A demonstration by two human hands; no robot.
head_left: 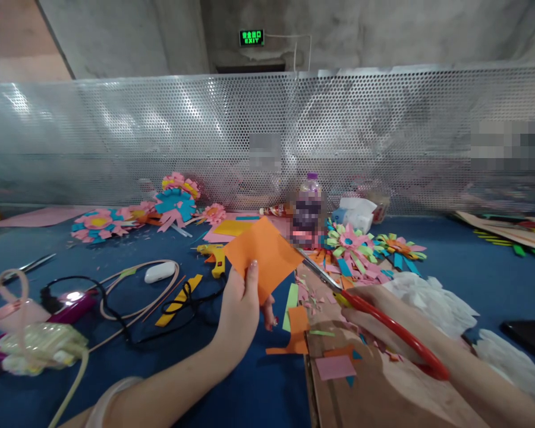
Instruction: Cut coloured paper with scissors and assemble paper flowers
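Observation:
My left hand [242,303] pinches a square of orange paper [267,255] between thumb and fingers, holding it up over the table. In my right hand [374,315] are red-handled scissors [396,333], their blades pointing at the right corner of the orange paper. Whether the blades touch the paper I cannot tell. Under the hands lie an orange paper offcut [298,330] and a pink paper piece [334,367], the pink one on a brown cardboard sheet [361,392].
Paper flowers [100,223] stand at the back left, and more paper flowers [352,244] lie right of the purple-capped bottle [310,202]. A yellow glue gun [216,258], cables and a white earphone case [159,272] lie left. Crumpled tissues [428,303] and a black phone [528,336] lie right.

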